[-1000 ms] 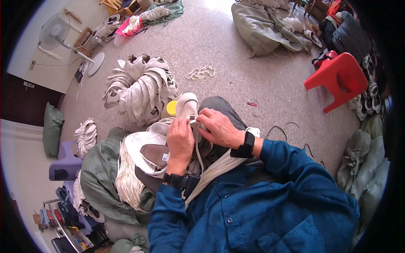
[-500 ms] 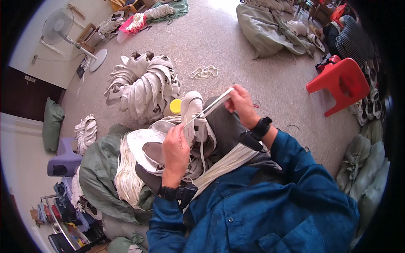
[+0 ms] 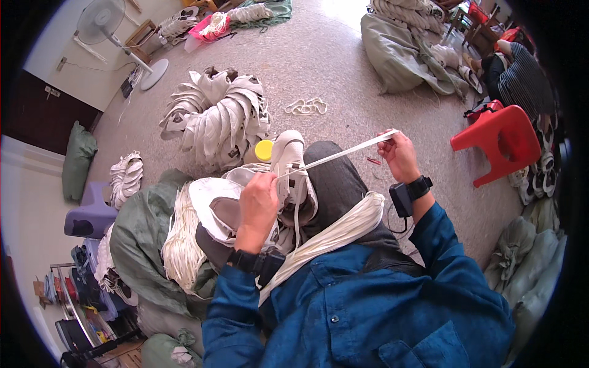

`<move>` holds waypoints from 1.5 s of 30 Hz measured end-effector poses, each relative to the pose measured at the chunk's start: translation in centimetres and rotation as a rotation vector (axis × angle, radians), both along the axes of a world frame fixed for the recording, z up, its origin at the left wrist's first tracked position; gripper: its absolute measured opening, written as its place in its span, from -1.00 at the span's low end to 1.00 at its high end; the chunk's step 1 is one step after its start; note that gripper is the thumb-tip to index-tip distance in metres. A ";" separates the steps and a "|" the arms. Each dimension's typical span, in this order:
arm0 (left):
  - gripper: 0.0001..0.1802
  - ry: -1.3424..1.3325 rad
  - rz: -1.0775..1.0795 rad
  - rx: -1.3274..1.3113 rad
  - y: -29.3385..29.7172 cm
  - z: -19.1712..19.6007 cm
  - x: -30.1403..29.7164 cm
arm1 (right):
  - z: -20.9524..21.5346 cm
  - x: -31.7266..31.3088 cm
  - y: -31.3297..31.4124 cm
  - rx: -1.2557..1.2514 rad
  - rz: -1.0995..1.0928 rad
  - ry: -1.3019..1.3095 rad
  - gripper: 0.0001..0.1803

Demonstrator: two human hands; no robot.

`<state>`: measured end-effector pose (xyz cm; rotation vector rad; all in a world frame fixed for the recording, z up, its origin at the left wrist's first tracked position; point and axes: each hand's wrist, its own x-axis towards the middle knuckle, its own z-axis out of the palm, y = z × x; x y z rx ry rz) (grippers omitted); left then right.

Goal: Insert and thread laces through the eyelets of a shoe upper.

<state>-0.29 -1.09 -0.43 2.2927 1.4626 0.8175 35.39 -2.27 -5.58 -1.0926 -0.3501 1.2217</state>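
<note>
A white sneaker (image 3: 287,153) stands toe-away between my knees, with lace strands across its tongue. From the sneaker a flat white shoelace (image 3: 350,150) runs taut out to the right. My right hand (image 3: 400,156) pinches its far stretch, raised beyond my right knee. Beside the sneaker's left side, my left hand (image 3: 259,199) is closed on the lace near the eyelets; its fingertips are partly hidden. Another white shoe (image 3: 211,199) rests left of that hand. A bundle of white laces (image 3: 343,226) lies over my right thigh, and a second lace bundle (image 3: 179,245) hangs at the left.
A ring of stacked shoe uppers (image 3: 215,122) sits on the floor ahead, near a yellow lid (image 3: 264,150) and a loose lace (image 3: 305,107). A red stool (image 3: 500,144) stands right, a purple stool (image 3: 92,211) left. A person (image 3: 521,80) sits at far right.
My right hand has swung out to the right, drawing the lace longer and straighter from the sneaker. My left hand stays by the sneaker. The whole view has shifted slightly.
</note>
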 end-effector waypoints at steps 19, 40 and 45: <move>-0.90 -0.305 0.096 -0.207 2.4 -2.3 1.1 | 2.4 -17.6 -2.4 0.140 0.836 -0.325 -0.53; -0.67 0.112 0.025 -0.126 0.3 -1.9 2.1 | 3.3 -17.8 0.7 -0.072 0.910 -0.313 -0.69; -0.67 0.045 -0.016 -0.085 0.3 -2.1 2.0 | 2.0 -19.1 1.6 -0.006 0.842 -0.515 -0.73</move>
